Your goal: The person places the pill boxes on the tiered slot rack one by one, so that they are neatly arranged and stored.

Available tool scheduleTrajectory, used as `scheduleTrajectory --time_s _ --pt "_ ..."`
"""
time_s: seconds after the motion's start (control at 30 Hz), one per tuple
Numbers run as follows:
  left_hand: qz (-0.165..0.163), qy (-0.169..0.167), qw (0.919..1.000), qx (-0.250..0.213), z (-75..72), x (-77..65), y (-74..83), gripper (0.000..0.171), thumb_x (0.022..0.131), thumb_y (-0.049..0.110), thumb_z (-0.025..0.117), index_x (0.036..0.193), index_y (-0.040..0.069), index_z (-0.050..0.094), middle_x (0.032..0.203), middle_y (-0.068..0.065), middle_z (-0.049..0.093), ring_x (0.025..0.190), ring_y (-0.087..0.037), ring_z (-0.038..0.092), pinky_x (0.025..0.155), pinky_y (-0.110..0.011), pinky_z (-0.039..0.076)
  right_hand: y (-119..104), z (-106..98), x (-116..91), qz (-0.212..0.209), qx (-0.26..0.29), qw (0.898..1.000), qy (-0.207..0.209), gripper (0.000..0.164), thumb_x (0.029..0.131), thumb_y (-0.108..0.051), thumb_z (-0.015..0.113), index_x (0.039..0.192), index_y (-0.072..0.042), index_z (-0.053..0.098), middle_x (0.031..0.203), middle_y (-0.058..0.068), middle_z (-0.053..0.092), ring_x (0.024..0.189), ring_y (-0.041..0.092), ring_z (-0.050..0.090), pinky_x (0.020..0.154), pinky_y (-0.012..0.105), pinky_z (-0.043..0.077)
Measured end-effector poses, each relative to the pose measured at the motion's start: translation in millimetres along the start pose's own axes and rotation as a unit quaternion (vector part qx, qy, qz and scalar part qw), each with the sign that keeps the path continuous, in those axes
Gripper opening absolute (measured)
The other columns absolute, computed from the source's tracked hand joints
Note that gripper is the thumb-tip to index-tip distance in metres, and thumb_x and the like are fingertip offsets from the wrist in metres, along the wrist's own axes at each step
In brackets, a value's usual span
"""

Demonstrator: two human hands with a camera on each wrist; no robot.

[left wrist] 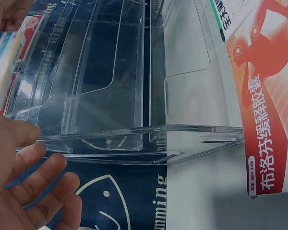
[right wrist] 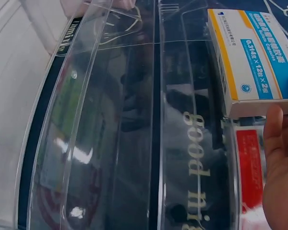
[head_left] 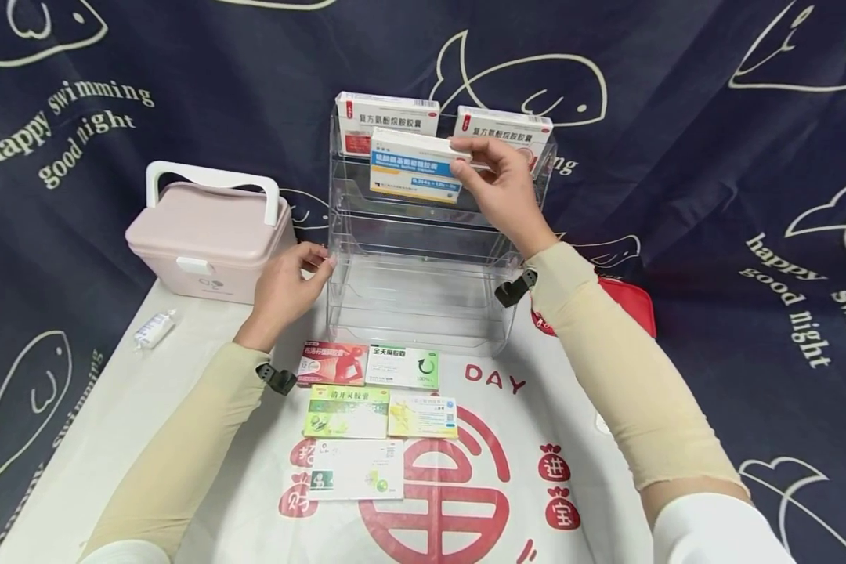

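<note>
A tiered clear plastic display rack (head_left: 423, 290) stands in front of me. High up in it, my right hand (head_left: 497, 180) pinches the right end of a white, blue and yellow capsule box (head_left: 416, 166), thumb in front. The box is held upright before the top tier, overlapping two white and red capsule boxes (head_left: 388, 117) (head_left: 507, 129) there. In the right wrist view its printed front (right wrist: 257, 57) faces the camera. My left hand (head_left: 289, 286) is at the rack's left side, fingertips right at the clear side wall (left wrist: 134, 132), fingers loosely bent and spread.
Below the rack lie several flat medicine boxes, among them a red box (head_left: 333, 363) and a white box (head_left: 356, 470). A pink handled case (head_left: 207, 235) stands left, near a small wrapped packet (head_left: 154, 330). A red pouch (head_left: 627, 305) lies behind my right forearm.
</note>
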State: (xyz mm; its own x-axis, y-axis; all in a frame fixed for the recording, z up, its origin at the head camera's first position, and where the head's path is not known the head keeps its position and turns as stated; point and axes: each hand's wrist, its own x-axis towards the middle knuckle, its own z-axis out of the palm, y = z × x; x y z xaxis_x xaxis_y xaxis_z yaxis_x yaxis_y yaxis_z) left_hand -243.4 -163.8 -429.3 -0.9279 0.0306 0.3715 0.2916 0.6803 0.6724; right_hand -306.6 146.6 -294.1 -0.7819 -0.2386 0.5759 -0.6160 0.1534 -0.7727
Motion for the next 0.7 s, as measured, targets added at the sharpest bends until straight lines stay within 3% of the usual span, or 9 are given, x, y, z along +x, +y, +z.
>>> scheduleTrajectory --time_s 0.17,0.43,0.7 --pt "0.004 0.0 1.0 0.002 -0.7 -0.7 -1.2 0.022 0.098 0.027 0.068 0.109 0.008 0.07 0.098 -0.008 0.072 0.091 -0.029 0.067 0.076 -0.048 0.049 5.4 14.4 6.5 0.019 -0.019 1.0 -0.008 0.023 0.096 0.001 0.067 0.119 0.006 0.068 0.12 0.011 0.066 0.102 0.017 0.062 0.085 0.029 0.05" --pt "-0.016 -0.009 0.9998 0.008 -0.8 -1.2 0.8 0.022 0.098 0.03 0.068 0.11 0.011 0.07 0.1 -0.005 0.073 0.094 -0.027 0.067 0.077 -0.049 0.049 4.2 27.1 7.6 0.021 -0.05 0.998 -0.023 0.023 0.097 0.001 0.067 0.119 0.008 0.067 0.117 0.013 0.068 0.097 0.014 0.06 0.078 0.025 0.047" --pt "-0.012 -0.012 0.9998 0.008 -0.8 -1.4 0.1 0.024 0.099 0.03 0.067 0.112 0.01 0.07 0.101 -0.007 0.073 0.094 -0.029 0.067 0.077 -0.049 0.049 7.8 33.8 7.9 0.014 -0.063 0.997 -0.034 0.022 0.096 0.001 0.067 0.117 0.007 0.067 0.114 0.016 0.067 0.092 0.017 0.059 0.072 0.025 0.047"
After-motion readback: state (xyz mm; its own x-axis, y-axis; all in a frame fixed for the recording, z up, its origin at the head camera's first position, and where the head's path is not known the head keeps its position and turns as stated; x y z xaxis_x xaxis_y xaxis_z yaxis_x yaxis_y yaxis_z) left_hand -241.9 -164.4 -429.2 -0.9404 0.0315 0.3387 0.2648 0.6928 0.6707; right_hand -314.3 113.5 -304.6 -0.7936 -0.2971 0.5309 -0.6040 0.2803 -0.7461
